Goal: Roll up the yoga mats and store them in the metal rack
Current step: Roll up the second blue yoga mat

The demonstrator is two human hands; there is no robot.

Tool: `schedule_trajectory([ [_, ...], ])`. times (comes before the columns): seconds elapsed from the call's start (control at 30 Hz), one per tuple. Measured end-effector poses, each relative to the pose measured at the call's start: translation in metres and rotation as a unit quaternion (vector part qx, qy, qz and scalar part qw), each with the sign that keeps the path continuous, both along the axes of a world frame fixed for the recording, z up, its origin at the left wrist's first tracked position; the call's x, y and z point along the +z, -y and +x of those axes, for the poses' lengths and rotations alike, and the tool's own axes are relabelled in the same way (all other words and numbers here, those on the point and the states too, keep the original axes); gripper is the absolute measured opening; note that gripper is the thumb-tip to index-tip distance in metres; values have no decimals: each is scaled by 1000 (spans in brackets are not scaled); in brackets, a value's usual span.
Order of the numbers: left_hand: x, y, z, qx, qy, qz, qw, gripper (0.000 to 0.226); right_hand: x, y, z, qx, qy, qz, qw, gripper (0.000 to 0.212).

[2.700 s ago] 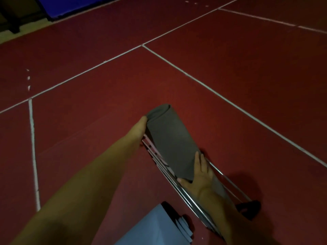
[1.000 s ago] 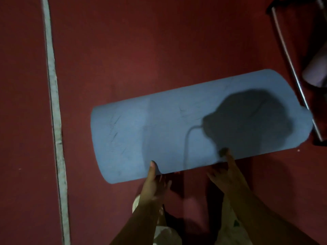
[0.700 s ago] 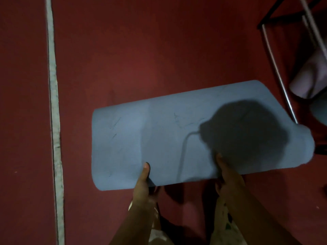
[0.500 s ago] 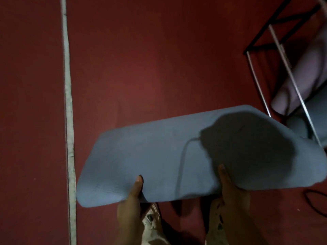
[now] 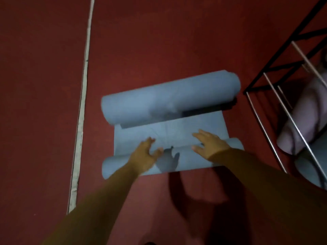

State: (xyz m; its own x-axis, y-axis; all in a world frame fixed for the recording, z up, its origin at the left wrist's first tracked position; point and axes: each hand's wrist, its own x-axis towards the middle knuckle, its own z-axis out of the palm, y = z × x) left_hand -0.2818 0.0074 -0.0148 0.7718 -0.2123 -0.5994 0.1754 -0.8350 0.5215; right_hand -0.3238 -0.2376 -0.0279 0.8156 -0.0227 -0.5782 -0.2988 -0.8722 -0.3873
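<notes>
I see left hand [image 5: 145,152] flat on near curl of blue mat [image 5: 169,137], fingers spread, grip slack, holding nothing. Right hand [image 5: 210,142] same: straight fingers pressing near curl, nothing clasped. Mat soft foam, matte, lying on floor [image 5: 159,41]: fat roll at far end, flat strip between, small curl under both palms. Floor dull red, pale seam [image 5: 83,96] to left. Rack [image 5: 276,89] just right of mat: black frame, thin shiny bars, pinkish roll [image 5: 300,119] and bluish roll [image 5: 311,167] inside.
</notes>
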Motion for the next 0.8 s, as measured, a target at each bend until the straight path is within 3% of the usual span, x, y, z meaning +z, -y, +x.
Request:
schedule_trajectory([
  [0.07,-40,0,-1,-183,9,137,973,70,-36,17,0,46,-91,-70,992,61],
  [0.13,-73,5,11,-231,33,191,953,69,-66,30,14,37,-101,-109,988,59],
  [0.27,-134,10,57,-173,80,237,952,73,-116,38,53,6,-64,-163,984,58],
  [0.37,-162,8,106,-115,248,237,932,64,-133,30,106,53,198,-233,951,55],
  [0.4,-166,11,125,-111,250,225,935,62,-136,27,128,66,259,-244,932,53],
  [0.43,-168,14,142,-116,220,210,946,62,-137,23,151,68,249,-230,938,47],
  [0.5,-169,16,166,-128,168,215,953,57,-148,8,187,35,145,-169,974,47],
  [0.57,-172,19,177,-148,190,272,932,58,-164,-2,189,14,101,-132,986,51],
  [0.63,-182,18,159,-176,214,295,914,64,-177,-10,160,39,116,-153,981,50],
  [0.7,-193,11,130,-178,253,239,920,68,-183,-9,127,53,144,-185,971,45],
  [0.8,-195,-13,100,-10,310,122,943,56,-178,-14,91,66,234,-199,949,39],
])
